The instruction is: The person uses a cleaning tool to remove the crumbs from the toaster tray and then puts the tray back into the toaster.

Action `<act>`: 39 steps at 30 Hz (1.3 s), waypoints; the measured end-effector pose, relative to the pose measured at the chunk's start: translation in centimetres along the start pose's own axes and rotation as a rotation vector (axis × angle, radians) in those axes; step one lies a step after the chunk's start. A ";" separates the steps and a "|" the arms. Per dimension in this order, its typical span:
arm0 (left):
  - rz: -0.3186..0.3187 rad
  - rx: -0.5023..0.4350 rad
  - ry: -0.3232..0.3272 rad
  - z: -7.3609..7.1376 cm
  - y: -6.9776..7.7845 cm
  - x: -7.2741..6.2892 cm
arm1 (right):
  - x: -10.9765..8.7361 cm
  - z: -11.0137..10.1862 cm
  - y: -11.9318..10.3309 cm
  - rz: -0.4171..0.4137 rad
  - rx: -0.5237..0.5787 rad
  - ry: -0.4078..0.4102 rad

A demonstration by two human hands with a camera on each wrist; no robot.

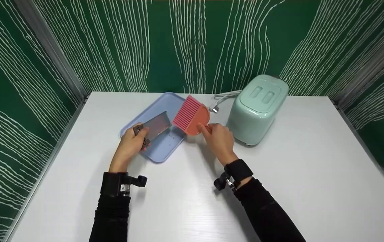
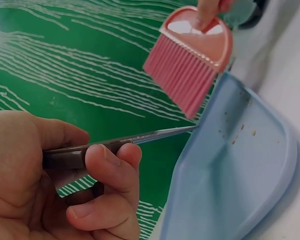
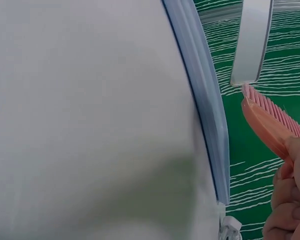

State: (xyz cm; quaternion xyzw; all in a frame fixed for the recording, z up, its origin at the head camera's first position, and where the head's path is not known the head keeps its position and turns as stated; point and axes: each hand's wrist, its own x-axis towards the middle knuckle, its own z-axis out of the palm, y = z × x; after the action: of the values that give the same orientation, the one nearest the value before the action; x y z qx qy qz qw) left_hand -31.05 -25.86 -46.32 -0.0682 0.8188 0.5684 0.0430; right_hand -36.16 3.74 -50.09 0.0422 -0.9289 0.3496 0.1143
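Two grips, apparently brushing: left hand (image 1: 130, 139) holds plate (image 1: 158, 127), right hand (image 1: 221, 139) brush (image 1: 193, 116) (specks (image 2: 253, 132) dot the tray (image 1: 159, 153)); light strokes seem needed next.

Coral orange is shown by the body of the brush (image 1: 192, 116), and a deeper pink by its ridged, stripe-like bristles (image 2: 177, 72). On the flat tool (image 1: 155, 127), a silver-grey blade is paired with a dark grey-brown handle (image 2: 65, 158). The tray (image 1: 160, 156) is coloured pale blue and flecked with tan crumbs (image 2: 242, 128). The toaster (image 1: 251, 124) is finished in mint green, its cord (image 1: 227, 95) in white. White is borne by the counter (image 1: 296, 188); the dark green walls (image 1: 160, 50) are streaked with wavy white lines. The sleeves (image 1: 111, 215) are black.
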 end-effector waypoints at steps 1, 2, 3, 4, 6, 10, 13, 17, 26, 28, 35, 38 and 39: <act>-0.006 0.002 0.003 0.0 0.0 0.0 | -0.1 -0.1 -0.2 -0.011 0.011 0.008; -0.010 -0.001 0.003 0.1 0.0 0.0 | -0.1 -0.1 -0.4 -0.021 0.024 0.015; -0.014 -0.006 0.002 0.1 0.0 0.0 | -0.2 -0.1 -0.7 -0.033 0.036 0.019; -0.016 -0.011 -0.001 0.1 0.1 0.0 | -0.3 -0.1 -1.0 -0.047 0.047 0.022; -0.022 -0.029 -0.009 0.2 0.1 0.0 | -0.4 0.0 -1.7 -0.077 0.067 0.023; -0.026 -0.062 -0.032 0.4 0.2 0.0 | -0.8 0.2 -2.9 -0.115 0.118 0.009; -0.035 -0.080 -0.042 0.4 0.2 0.0 | -1.0 0.5 -3.6 -0.126 0.145 -0.009; -0.038 -0.098 -0.066 0.4 0.4 -0.1 | -1.1 0.9 -3.9 -0.120 0.149 -0.025; -0.009 -0.066 -0.083 0.5 0.3 0.0 | -0.8 1.4 -3.1 -0.079 0.112 -0.023; 0.002 -0.061 -0.088 0.5 0.3 0.1 | -0.8 1.5 -2.9 -0.074 0.106 -0.025; 0.025 -0.069 -0.092 0.6 0.4 0.2 | -0.7 1.5 -2.3 -0.053 0.086 -0.016; 0.024 -0.080 -0.088 0.6 0.5 0.1 | -0.6 1.6 -2.0 -0.041 0.076 -0.016; 0.024 -0.083 -0.084 0.6 0.5 0.1 | -0.5 1.6 -1.9 -0.035 0.070 -0.017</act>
State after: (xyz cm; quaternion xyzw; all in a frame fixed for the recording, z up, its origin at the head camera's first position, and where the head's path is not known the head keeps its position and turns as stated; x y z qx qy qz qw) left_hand -31.24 -25.13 -46.10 -0.0363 0.7926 0.6048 0.0680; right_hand -35.63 1.29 -50.14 0.0654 -0.9161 0.3797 0.1111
